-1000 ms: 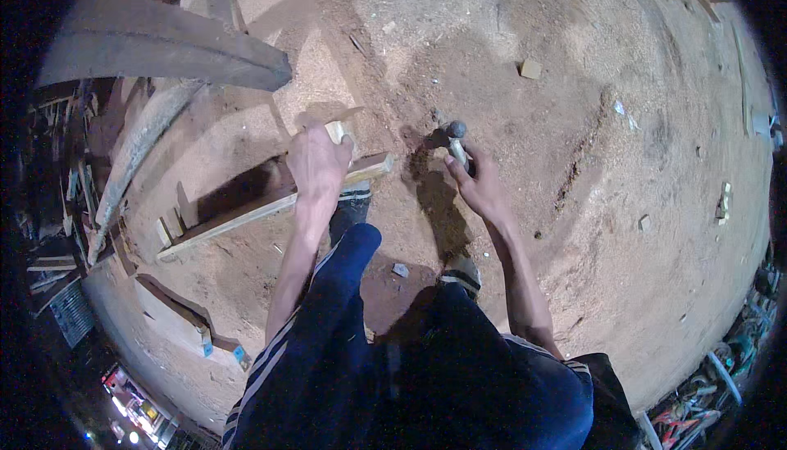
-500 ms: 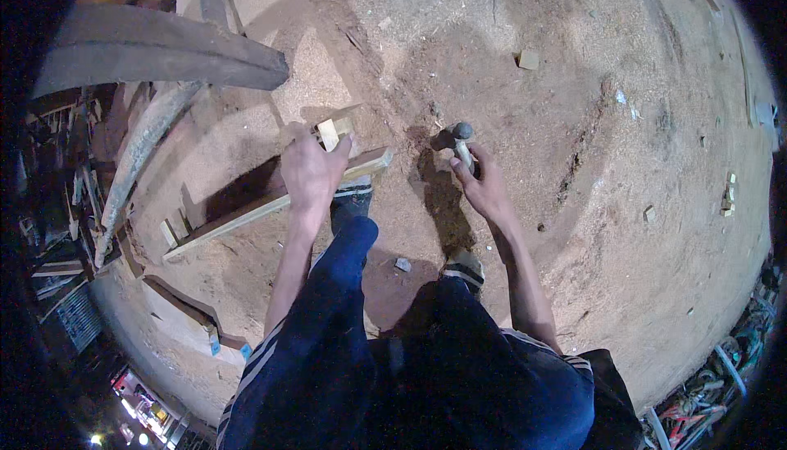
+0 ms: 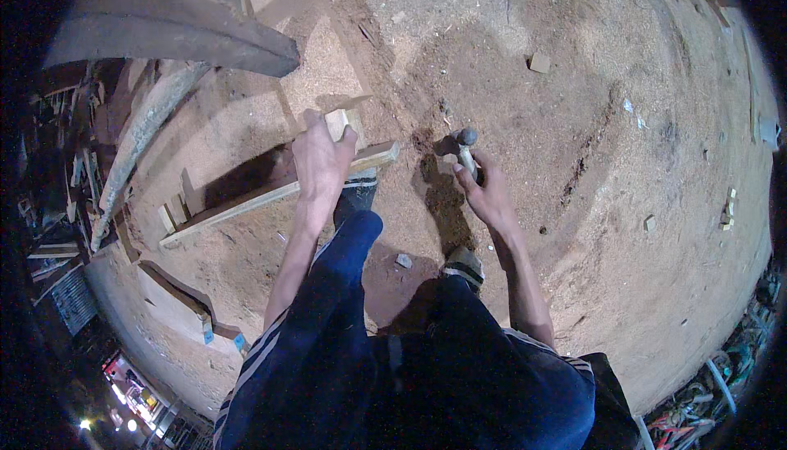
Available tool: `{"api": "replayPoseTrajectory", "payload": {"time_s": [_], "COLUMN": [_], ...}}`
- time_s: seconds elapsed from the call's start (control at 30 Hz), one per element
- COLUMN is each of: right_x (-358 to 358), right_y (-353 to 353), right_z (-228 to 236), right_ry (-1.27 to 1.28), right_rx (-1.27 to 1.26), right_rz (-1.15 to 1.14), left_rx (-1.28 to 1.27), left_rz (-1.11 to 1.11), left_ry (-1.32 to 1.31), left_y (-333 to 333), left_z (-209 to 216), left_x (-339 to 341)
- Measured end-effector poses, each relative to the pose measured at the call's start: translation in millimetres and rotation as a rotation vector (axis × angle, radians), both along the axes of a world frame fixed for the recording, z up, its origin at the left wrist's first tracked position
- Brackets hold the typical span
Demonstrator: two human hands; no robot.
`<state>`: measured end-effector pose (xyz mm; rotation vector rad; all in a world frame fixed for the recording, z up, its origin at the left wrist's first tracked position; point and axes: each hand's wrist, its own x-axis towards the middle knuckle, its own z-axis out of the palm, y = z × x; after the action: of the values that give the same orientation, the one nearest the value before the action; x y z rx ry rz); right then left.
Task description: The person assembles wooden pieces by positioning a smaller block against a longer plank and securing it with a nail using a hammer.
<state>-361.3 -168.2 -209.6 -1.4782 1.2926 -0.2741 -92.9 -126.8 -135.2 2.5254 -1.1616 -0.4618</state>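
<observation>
My left hand (image 3: 320, 163) is closed round a small pale wooden block (image 3: 337, 124), above the far end of a long wooden bar (image 3: 238, 209). That bar slants across the ground, its far end beside my left foot (image 3: 356, 190). Short upright wooden pieces (image 3: 170, 214) stand at its near left end. My right hand (image 3: 490, 192) grips a hammer (image 3: 466, 153) by its pale handle, with the dark rounded head pointing away from me. The hammer is held apart from the block and the bar. My fingers hide part of both held things.
A thick curved timber (image 3: 172, 28) and a pale pole (image 3: 147, 138) reach in at the upper left. Loose blocks (image 3: 539, 62) lie on the sawdust-strewn ground (image 3: 590, 229). A curved board (image 3: 172, 302) is at lower left, tangled scrap (image 3: 705, 393) at lower right.
The whole view has shifted slightly. My left hand has tilted a little round the block; my right hand keeps its hold on the hammer, almost unmoved.
</observation>
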Motion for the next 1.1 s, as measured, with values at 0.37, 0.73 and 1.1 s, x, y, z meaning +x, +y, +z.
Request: {"api": "replayPoseTrajectory", "payload": {"time_s": [0.37, 0.73, 1.1], "right_x": [-8.0, -4.5, -24.1], "right_y": [8.2, 3.9, 27.3], "right_z": [-8.8, 35.0, -0.7], "right_ry": [0.025, 0.134, -0.008], "right_rx": [-0.001, 0.048, 0.042], "right_rz": [-0.024, 0.058, -0.038], "left_rx": [0.065, 0.000, -0.366], "left_rz": [-0.049, -0.067, 0.060], "left_ry": [-0.052, -0.067, 0.123], "left_y": [-9.3, -7.2, 53.6], "left_z": [1.1, -6.6, 5.0], "left_x": [-2.4, 0.5, 30.4]}}
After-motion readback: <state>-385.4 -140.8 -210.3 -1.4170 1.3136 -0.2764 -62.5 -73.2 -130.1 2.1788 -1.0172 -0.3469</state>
